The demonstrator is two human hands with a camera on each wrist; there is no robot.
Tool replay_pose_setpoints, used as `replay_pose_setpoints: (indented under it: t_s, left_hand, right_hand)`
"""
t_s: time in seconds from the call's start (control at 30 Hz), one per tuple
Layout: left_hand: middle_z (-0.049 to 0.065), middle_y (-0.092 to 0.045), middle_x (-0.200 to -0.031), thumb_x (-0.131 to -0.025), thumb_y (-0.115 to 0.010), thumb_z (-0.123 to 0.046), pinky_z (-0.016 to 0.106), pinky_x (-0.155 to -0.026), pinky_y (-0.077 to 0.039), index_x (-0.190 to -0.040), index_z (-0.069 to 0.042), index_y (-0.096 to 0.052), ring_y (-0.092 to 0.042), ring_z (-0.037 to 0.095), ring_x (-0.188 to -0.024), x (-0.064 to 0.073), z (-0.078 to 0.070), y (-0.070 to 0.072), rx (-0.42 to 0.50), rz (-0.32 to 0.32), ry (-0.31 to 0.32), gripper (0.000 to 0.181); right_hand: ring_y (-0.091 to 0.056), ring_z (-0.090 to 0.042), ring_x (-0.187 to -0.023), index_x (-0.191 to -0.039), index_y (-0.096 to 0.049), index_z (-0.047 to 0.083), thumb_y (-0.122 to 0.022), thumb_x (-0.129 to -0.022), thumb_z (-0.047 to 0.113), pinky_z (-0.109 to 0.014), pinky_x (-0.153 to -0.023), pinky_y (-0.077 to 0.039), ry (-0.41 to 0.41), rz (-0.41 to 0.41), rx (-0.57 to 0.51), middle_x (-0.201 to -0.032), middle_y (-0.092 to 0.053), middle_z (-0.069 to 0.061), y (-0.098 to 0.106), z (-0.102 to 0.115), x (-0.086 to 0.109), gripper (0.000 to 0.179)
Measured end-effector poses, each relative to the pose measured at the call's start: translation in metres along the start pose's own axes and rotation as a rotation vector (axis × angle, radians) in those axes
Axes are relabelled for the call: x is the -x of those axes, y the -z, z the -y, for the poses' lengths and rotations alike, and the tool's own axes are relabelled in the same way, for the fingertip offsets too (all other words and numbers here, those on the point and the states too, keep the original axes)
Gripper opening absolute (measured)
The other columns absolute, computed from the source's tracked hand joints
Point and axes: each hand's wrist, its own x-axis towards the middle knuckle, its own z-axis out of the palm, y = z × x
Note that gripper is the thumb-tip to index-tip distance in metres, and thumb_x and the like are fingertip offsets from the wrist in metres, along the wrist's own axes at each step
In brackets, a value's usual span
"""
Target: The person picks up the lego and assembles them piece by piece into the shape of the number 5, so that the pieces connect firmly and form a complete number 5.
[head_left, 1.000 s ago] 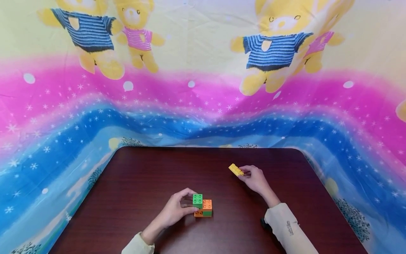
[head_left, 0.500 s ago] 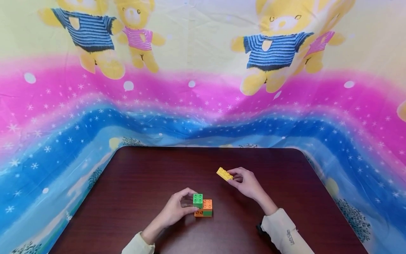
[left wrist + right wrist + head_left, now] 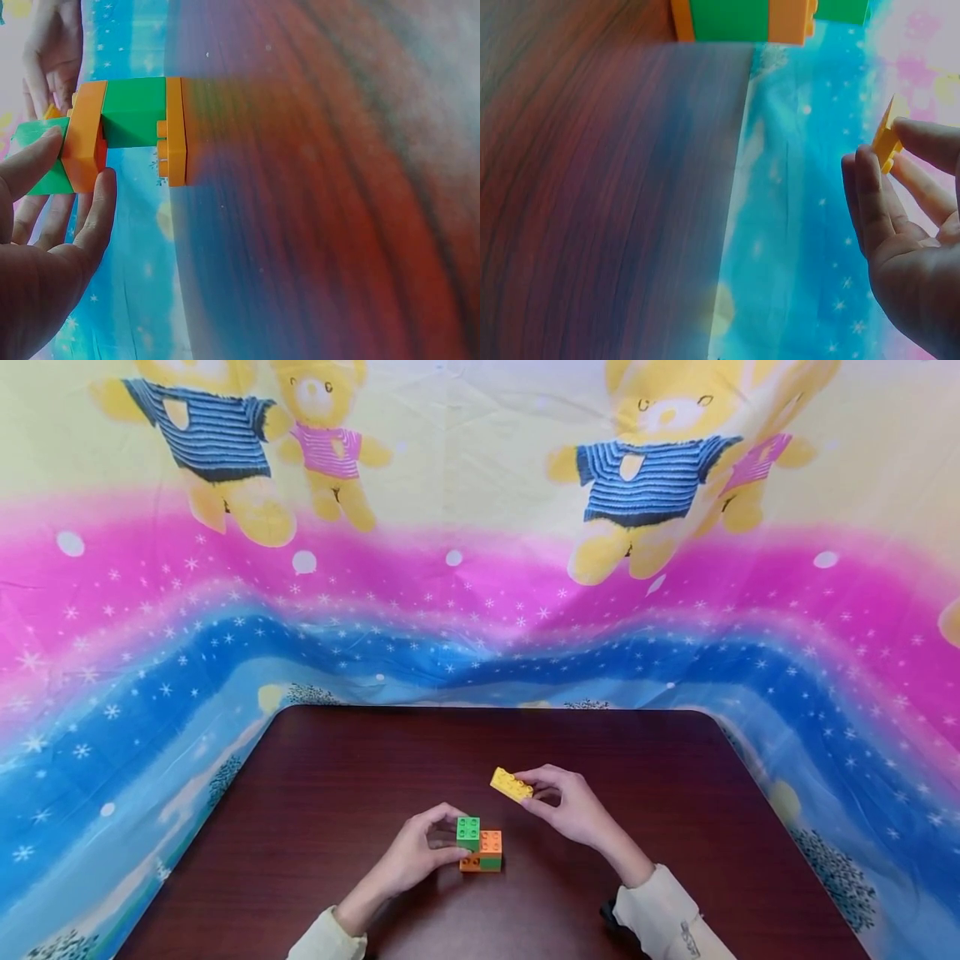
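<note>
A small tower of toy building bricks stands on the table. From the bottom it has a flat orange brick, a green brick, an orange brick and a green brick on top. My left hand grips the tower's upper part from the left, thumb across the top green brick and the other fingers behind. Raised above the table to the right, my right hand pinches a flat yellow brick by one end. Its studs show in the head view, beyond and right of the tower.
The dark brown table has rounded far corners. Behind it hangs a bright cloth printed with bears and snowflakes, falling around the table's far and side edges.
My right hand has moved left and slightly nearer with the yellow brick, closing in on the tower. My left hand and the tower have stayed in place.
</note>
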Motion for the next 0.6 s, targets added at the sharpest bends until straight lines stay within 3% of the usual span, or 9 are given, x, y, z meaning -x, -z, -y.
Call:
replay_pose_setpoints:
  t_s: [0.13,0.37,0.5,0.6]
  left_hand:
    - [0.003,-0.071,-0.116,-0.088,-0.083,-0.010,0.028,-0.089,-0.059,-0.119,-0.019,-0.067,-0.069,0.023,-0.109,0.000,0.000,0.000,0.004,0.005,0.015,0.036]
    - [0.001,-0.072,-0.115,-0.088,-0.084,-0.015,0.032,-0.090,-0.059,-0.117,-0.022,-0.068,-0.069,0.026,-0.111,0.000,0.000,0.001,-0.022,0.003,0.010,0.034]
    - [-0.001,-0.073,-0.115,-0.087,-0.085,-0.018,0.040,-0.092,-0.059,-0.117,-0.024,-0.068,-0.069,0.026,-0.112,0.000,0.000,0.001,-0.052,-0.006,0.001,0.034]
    - [-0.001,-0.073,-0.115,-0.087,-0.085,-0.019,0.039,-0.092,-0.059,-0.117,-0.023,-0.068,-0.070,0.026,-0.111,0.000,-0.001,0.001,-0.053,-0.004,0.002,0.035]
  right_hand:
    - [-0.068,-0.011,-0.097,-0.132,-0.070,0.021,-0.079,-0.093,0.017,-0.031,-0.090,-0.060,0.016,0.034,-0.014,-0.116,-0.070,0.004,-0.003,0.009,0.003,0.040]
    - [-0.067,-0.009,-0.100,-0.132,-0.070,0.024,-0.077,-0.095,0.020,-0.022,-0.091,-0.057,0.038,0.110,-0.048,-0.115,-0.068,0.010,-0.009,0.020,0.007,0.039]
    - [-0.066,-0.009,-0.099,-0.132,-0.070,0.025,-0.077,-0.095,0.020,-0.024,-0.089,-0.058,0.068,0.140,-0.060,-0.115,-0.068,0.010,-0.013,0.022,0.009,0.038]
    - [-0.066,-0.009,-0.099,-0.132,-0.070,0.026,-0.077,-0.095,0.019,-0.025,-0.089,-0.059,0.081,0.158,-0.073,-0.115,-0.068,0.009,-0.015,0.022,0.010,0.038]
